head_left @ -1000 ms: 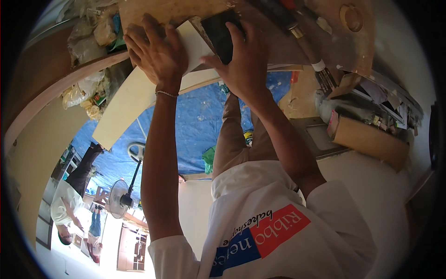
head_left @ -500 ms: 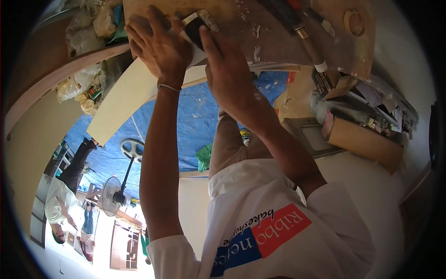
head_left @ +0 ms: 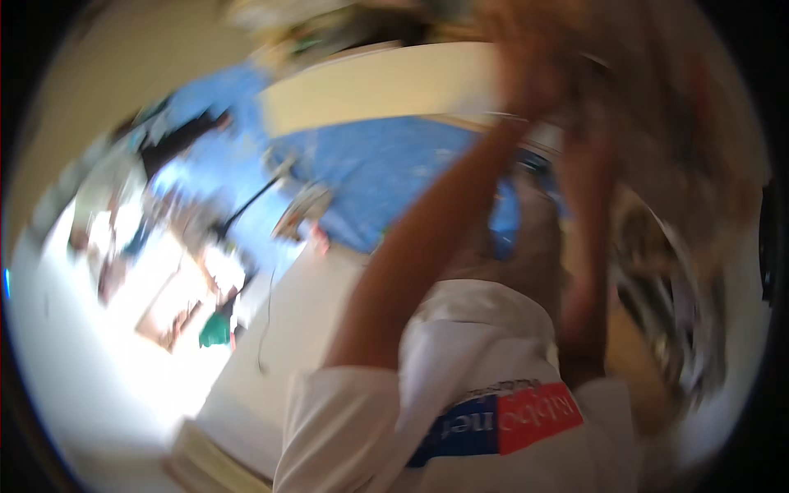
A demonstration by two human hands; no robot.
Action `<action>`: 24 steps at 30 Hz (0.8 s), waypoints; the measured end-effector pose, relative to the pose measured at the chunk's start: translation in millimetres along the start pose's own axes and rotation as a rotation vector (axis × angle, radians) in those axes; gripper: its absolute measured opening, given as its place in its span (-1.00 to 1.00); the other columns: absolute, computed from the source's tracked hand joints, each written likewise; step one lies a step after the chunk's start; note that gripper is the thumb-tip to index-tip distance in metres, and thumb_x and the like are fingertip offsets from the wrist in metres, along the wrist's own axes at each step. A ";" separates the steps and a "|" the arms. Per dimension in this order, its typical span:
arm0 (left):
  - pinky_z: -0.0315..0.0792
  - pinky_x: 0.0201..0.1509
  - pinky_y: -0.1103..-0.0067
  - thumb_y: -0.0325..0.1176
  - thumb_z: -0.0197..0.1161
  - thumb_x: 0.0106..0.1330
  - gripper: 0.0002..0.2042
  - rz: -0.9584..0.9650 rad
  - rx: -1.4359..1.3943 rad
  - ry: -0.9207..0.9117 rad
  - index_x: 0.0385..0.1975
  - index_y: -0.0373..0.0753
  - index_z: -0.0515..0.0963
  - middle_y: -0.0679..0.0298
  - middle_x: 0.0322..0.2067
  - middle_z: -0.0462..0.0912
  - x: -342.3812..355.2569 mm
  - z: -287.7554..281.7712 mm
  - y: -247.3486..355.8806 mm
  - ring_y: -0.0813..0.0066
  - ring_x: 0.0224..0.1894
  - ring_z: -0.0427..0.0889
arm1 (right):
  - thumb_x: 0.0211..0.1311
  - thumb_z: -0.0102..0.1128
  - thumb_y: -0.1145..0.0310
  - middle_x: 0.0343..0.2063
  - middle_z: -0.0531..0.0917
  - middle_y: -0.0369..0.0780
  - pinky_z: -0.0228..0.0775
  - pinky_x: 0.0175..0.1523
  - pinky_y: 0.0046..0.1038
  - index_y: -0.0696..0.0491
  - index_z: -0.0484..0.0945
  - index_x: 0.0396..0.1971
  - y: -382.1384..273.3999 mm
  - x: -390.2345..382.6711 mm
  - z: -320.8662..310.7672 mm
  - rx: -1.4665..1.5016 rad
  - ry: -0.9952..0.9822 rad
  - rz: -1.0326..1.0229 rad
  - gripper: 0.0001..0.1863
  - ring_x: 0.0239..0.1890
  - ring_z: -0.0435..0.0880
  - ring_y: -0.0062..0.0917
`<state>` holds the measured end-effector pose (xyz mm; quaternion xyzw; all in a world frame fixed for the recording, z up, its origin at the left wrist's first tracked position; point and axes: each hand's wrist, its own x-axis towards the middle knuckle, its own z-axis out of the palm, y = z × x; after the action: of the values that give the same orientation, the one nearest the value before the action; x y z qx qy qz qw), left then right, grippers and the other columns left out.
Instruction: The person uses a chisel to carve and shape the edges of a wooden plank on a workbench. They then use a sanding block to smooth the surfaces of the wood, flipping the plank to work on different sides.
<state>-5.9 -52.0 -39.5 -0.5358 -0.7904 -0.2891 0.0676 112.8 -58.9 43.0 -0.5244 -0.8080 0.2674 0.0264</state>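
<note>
Pale board [head_left: 378,89] extends leftward from left hand [head_left: 534,70]; right hand [head_left: 593,115] close beside it — cannot tell either grip, blurred. Step, judged: handwork at board's end; next move calls for steadying it.

Site reads as a workshop, judging from where I stand. Evidence: a long pale board [head_left: 378,86], curved along its edge, lying just left of the left hand [head_left: 530,66]; a blue sheet [head_left: 370,172] covering the floor lower down and left of that hand; a brown tabletop [head_left: 694,123], badly blurred, right of the right hand [head_left: 595,103]; jumbled clutter [head_left: 657,287] below and right of it, items not resolvable. Far left of both hands: a co-worker [head_left: 111,193] in a light top, near strong white glare.
</note>
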 end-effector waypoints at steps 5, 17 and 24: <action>-0.15 0.56 -0.18 0.00 0.08 0.34 -0.33 -0.196 0.225 -0.026 0.27 -0.47 0.48 -0.30 0.44 0.21 1.3 66.9 19.7 -0.30 0.56 -0.01 | 0.43 0.23 0.12 0.35 0.42 0.14 0.23 0.46 -0.13 0.22 0.28 0.43 77.4 -18.4 27.7 -0.018 0.177 -0.372 -0.28 0.41 0.40 -0.04; -0.28 0.60 -0.19 -0.03 0.09 0.23 -0.35 -0.288 -0.013 -0.205 0.24 -0.37 0.56 -0.18 0.45 0.26 18.5 32.8 12.5 -0.29 0.58 -0.07 | 0.65 -0.25 0.36 0.39 0.37 0.17 0.13 0.53 -0.18 0.32 0.27 0.42 36.6 -7.9 20.1 0.292 0.237 -0.511 -0.50 0.45 0.37 -0.05; -0.25 0.61 -0.15 -0.06 0.12 0.21 -0.38 -0.224 -0.018 -0.179 0.19 -0.38 0.59 -0.21 0.45 0.24 31.0 7.2 20.4 -0.27 0.59 -0.09 | 0.65 -0.23 0.31 0.33 0.45 0.15 0.18 0.48 -0.08 0.26 0.37 0.37 151.9 9.4 43.6 -0.196 0.382 -0.517 -0.52 0.37 0.45 0.01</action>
<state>0.7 -17.9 -24.7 -0.4685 -0.8455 -0.2529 -0.0406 221.0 -21.8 -66.5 -0.3430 -0.9164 0.0699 0.1940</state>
